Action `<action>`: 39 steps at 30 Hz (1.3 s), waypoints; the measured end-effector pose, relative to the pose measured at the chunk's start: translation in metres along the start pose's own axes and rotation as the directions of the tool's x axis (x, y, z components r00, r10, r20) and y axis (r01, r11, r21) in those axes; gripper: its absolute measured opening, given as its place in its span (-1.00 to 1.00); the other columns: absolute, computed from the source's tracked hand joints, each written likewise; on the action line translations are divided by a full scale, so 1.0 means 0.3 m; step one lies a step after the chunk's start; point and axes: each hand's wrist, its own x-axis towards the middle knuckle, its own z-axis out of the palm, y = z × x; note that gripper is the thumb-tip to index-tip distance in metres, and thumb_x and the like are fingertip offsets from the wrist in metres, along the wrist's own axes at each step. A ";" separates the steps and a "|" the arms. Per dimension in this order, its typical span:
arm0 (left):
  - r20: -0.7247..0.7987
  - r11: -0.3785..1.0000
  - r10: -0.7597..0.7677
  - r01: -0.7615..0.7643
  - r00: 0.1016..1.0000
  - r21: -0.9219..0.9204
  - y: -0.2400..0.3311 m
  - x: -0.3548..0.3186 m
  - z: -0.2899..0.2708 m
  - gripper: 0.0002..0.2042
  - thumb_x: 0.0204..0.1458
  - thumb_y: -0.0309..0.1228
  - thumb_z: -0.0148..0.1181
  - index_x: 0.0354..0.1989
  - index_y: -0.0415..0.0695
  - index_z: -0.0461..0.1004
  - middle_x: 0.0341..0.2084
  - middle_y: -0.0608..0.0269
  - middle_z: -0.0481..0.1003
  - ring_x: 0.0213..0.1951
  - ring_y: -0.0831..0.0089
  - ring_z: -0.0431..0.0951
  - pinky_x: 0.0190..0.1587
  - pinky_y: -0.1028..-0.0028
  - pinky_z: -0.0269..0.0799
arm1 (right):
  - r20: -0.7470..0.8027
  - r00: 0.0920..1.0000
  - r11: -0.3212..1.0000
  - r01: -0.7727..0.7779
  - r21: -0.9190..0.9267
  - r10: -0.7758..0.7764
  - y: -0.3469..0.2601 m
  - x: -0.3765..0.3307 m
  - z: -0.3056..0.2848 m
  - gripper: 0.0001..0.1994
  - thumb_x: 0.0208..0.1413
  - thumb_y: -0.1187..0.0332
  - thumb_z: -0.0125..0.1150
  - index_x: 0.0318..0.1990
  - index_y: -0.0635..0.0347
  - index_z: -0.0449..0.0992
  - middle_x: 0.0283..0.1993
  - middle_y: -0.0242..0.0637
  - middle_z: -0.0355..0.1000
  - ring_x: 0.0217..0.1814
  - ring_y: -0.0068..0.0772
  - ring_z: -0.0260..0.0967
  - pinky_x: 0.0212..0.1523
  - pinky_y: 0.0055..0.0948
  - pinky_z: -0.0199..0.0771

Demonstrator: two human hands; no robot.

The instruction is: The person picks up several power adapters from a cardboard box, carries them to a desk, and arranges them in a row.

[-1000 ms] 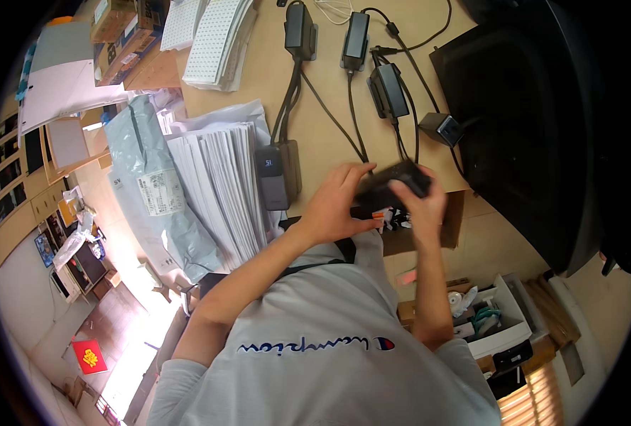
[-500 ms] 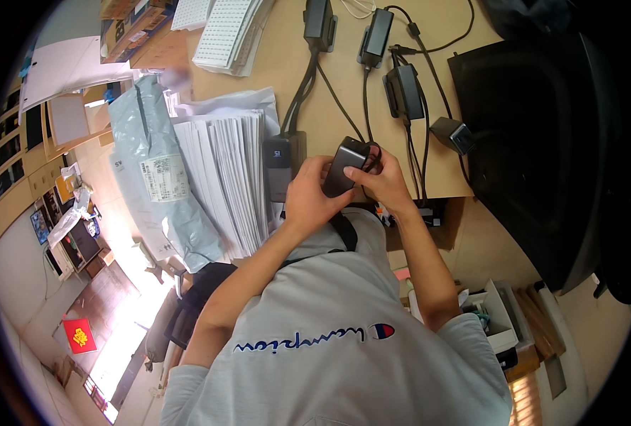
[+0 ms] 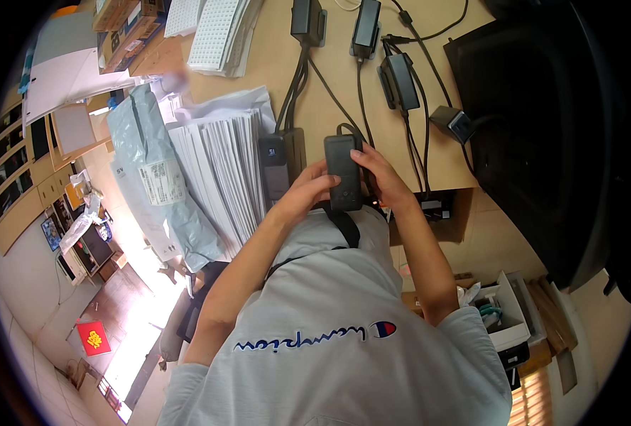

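Toward six o'clock on the desk (image 3: 319, 117), a black block (image 3: 342, 162) is clamped in the fingers of the left hand (image 3: 305, 192) and right hand (image 3: 388, 177), some hidden behind it; a cable (image 3: 349, 127) loops at twelve, its end unclear.

L hand (image 3: 306, 193) nr R hand (image 3: 388, 179)

right: bare desk (image 3: 390, 133) | ahead: cables (image 3: 302, 62) | left: grey power bank (image 3: 274, 170)
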 end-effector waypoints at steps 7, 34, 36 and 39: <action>-0.348 0.836 0.274 -0.043 0.897 0.547 -0.008 -0.014 0.075 -0.47 -0.04 -0.33 0.39 0.12 -0.21 0.38 -0.10 0.14 0.51 -0.14 0.45 0.56 -0.06 0.42 0.51 | -0.057 0.983 0.978 0.167 -0.127 -0.176 -0.067 0.024 0.047 -0.45 0.15 0.32 0.35 0.24 0.30 0.29 0.10 -0.28 0.39 0.19 -0.51 0.31 0.24 -0.45 0.29; -0.322 0.366 0.526 0.132 0.787 0.921 -0.029 -0.053 0.095 -0.45 -0.20 -0.02 0.52 -0.35 -0.25 0.41 -0.57 0.08 0.52 -0.53 0.22 0.57 -0.41 0.34 0.47 | 0.117 0.671 -0.082 0.084 -0.993 -0.732 -0.085 -0.104 0.092 -0.52 0.02 0.17 0.43 -0.02 0.26 0.40 -0.04 -0.07 0.33 0.01 -0.04 0.31 0.08 -0.24 0.36; -0.302 0.346 0.559 0.113 0.772 0.931 -0.015 -0.064 0.096 -0.45 -0.20 -0.01 0.52 -0.35 -0.24 0.39 -0.58 0.08 0.52 -0.53 0.19 0.57 -0.41 0.32 0.48 | -0.171 0.820 0.552 0.198 -0.810 -0.546 -0.040 -0.059 0.060 -0.38 0.02 0.15 0.45 0.12 0.32 0.32 0.02 -0.07 0.34 0.00 -0.17 0.39 0.05 -0.26 0.44; -0.246 0.284 0.560 0.096 0.791 0.954 -0.005 -0.094 0.098 -0.48 -0.14 -0.05 0.49 -0.30 -0.25 0.40 -0.55 0.04 0.53 -0.51 0.15 0.57 -0.39 0.31 0.50 | -0.231 0.893 0.731 0.143 -0.667 -0.386 0.015 -0.013 0.061 -0.25 0.08 0.17 0.44 0.28 0.39 0.18 0.14 0.00 0.35 -0.07 -0.38 0.49 -0.04 -0.40 0.52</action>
